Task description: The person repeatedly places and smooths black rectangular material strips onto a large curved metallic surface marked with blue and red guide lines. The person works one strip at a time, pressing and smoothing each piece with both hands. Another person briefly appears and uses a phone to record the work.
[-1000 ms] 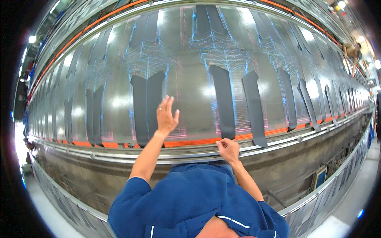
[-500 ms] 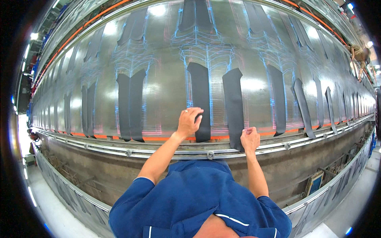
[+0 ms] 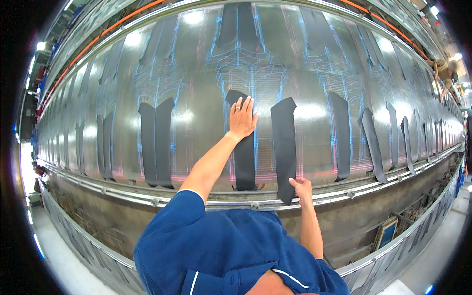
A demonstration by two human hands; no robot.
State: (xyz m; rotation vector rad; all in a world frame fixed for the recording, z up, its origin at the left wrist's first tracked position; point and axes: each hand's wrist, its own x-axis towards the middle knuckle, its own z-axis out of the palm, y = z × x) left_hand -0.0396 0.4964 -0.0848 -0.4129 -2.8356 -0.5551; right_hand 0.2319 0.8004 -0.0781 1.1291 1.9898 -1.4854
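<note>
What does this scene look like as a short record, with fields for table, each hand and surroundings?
Table: long grey table with blue lines
Left hand: palm down on upper part of a dark grey strip
Right hand: at lower right edge of the neighbouring strip; grip unclear
Surroundings: other strips in two rows; another person at far right

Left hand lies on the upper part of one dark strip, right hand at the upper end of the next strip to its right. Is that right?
Not quite: the head view shows the right hand at the lower end of the next strip to the right. The left hand does lie on the upper part of one dark strip.
</note>
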